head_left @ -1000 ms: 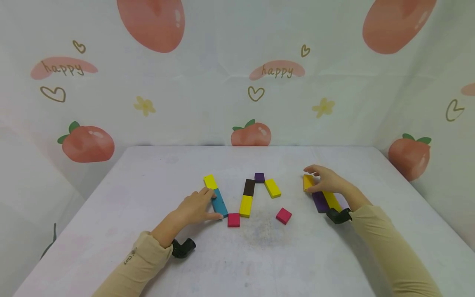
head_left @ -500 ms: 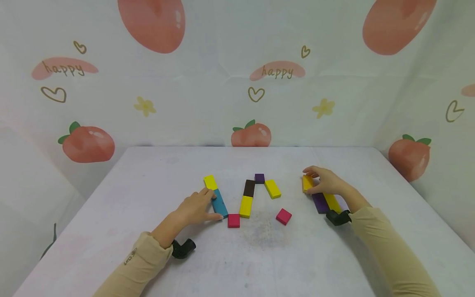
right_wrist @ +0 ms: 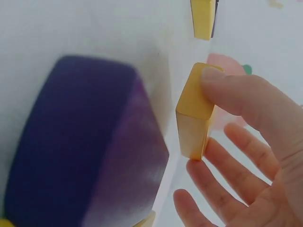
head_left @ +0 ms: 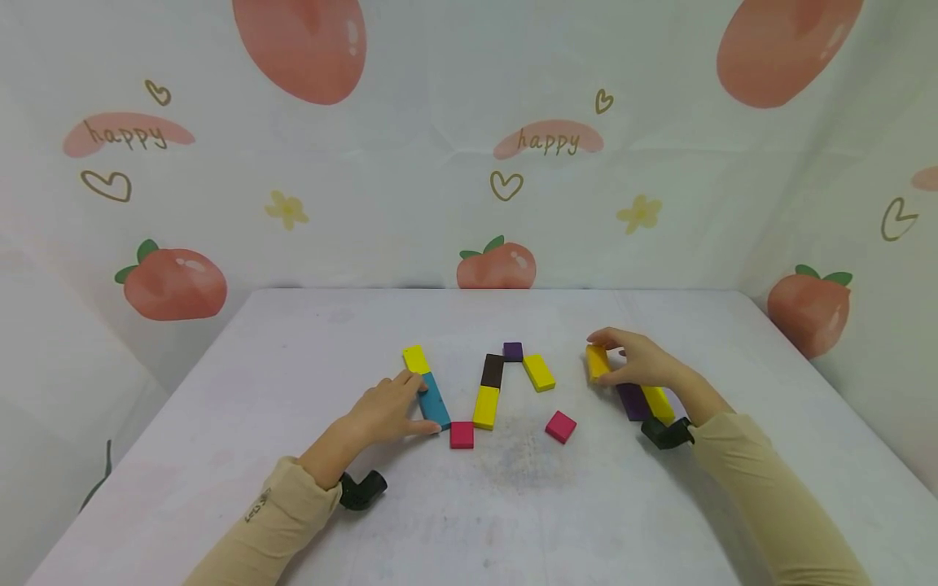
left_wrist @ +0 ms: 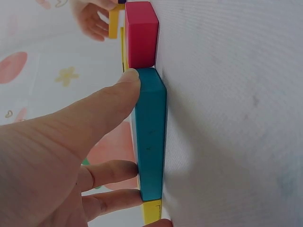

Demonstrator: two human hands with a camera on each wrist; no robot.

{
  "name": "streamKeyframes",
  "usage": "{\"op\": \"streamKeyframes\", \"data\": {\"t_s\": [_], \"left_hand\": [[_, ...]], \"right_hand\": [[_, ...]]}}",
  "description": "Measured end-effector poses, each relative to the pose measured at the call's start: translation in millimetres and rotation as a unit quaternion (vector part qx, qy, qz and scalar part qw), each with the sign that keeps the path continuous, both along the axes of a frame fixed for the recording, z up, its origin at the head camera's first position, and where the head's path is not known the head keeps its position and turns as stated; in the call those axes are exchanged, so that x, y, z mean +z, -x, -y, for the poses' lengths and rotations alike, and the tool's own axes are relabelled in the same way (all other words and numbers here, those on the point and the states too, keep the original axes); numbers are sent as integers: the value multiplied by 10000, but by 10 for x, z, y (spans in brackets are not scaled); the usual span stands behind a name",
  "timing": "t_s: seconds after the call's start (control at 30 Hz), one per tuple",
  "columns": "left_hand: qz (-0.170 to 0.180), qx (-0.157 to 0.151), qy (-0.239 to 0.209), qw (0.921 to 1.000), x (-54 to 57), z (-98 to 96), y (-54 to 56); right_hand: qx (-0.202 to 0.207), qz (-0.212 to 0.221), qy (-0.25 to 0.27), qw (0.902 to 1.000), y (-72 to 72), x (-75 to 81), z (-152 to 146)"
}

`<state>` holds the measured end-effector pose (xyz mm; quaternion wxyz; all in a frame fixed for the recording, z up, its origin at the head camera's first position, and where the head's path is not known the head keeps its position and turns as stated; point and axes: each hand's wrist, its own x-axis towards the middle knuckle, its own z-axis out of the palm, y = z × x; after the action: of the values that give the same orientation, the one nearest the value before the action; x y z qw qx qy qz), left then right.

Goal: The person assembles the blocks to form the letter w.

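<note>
In the head view, my left hand [head_left: 388,409] rests on a long blue block [head_left: 434,402]. The left wrist view shows its thumb on the end by a pink block [left_wrist: 142,35], with spread fingers touching farther along. A yellow block [head_left: 415,358] adjoins the far end of the blue one. My right hand [head_left: 636,358] pinches an orange-yellow block [head_left: 597,364] between thumb and fingers, left of a purple block [head_left: 633,401]. In the right wrist view, the thumb presses one face of the orange-yellow block [right_wrist: 195,101], with fingertips at the other side.
Between the hands, a black block [head_left: 493,370] and a yellow block [head_left: 486,407] lie end to end. A small purple block [head_left: 513,352] touches another yellow block [head_left: 538,372]. One pink block [head_left: 560,426] lies apart. By the right wrist lies a yellow block [head_left: 659,404].
My right hand has moved slightly left with the orange-yellow block, away from the purple and yellow blocks. The left hand and the other blocks have stayed put.
</note>
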<state>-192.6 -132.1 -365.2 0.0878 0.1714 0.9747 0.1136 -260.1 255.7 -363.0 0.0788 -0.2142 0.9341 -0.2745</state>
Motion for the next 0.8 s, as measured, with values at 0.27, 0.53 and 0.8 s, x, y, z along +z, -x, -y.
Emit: {"op": "streamKeyframes", "data": {"t_s": [0.27, 0.53, 0.8], "left_hand": [[34, 0, -14, 10000, 14, 2, -4], [25, -2, -42, 10000, 11, 4, -1], [44, -6, -47, 10000, 23, -2, -11]], "right_hand": [[111, -17, 97, 9999, -47, 39, 47], [385, -56, 169, 9991, -78, 50, 83], [624, -10, 136, 9980, -124, 36, 122]]}}
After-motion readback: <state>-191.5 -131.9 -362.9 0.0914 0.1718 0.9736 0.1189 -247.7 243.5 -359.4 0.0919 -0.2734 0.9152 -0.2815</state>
